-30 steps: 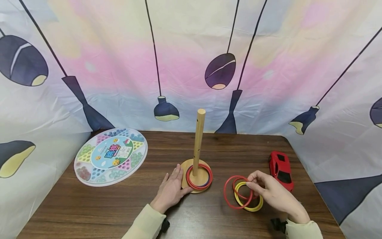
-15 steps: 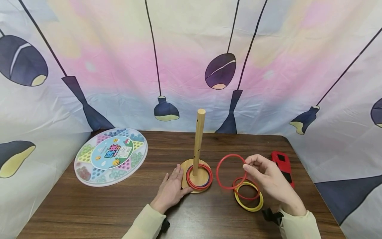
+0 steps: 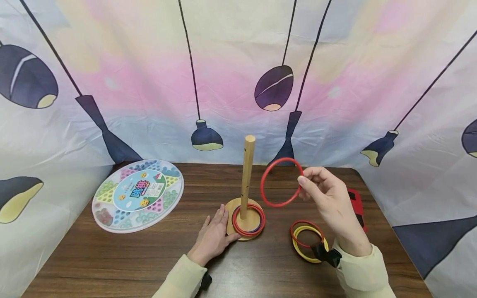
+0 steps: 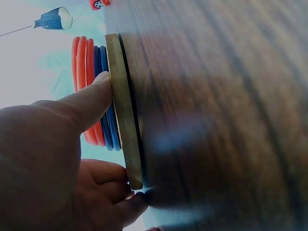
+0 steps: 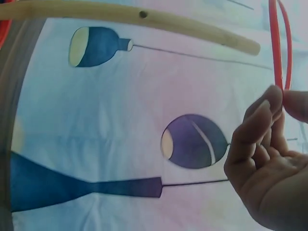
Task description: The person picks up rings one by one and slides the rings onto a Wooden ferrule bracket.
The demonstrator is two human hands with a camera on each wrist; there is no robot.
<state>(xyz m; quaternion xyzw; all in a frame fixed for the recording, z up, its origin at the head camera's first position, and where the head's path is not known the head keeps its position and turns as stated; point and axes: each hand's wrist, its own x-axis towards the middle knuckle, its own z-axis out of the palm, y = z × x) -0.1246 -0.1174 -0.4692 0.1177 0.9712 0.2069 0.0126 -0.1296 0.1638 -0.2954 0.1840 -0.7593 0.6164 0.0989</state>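
Note:
A wooden peg (image 3: 247, 176) (image 5: 144, 15) stands upright on a round wooden base (image 3: 232, 205) (image 4: 124, 110) with red and blue rings (image 3: 248, 220) (image 4: 91, 91) stacked around it. My left hand (image 3: 213, 236) (image 4: 72, 144) rests against the base's left edge, thumb on its rim. My right hand (image 3: 328, 198) (image 5: 269, 159) pinches a red ring (image 3: 280, 182) (image 5: 278, 43) in the air, just right of the peg's top. A red ring and a yellow ring (image 3: 307, 242) lie together on the table under that hand.
A round board game box (image 3: 138, 194) lies at the table's back left. A red toy car (image 3: 357, 207) sits at the right, partly behind my right hand. A printed curtain (image 3: 238, 82) closes in the brown table (image 3: 112, 256) on three sides.
My right hand picked one red ring from the pile, lifted it and carried it left toward the peg's top. The left hand has stayed on the base.

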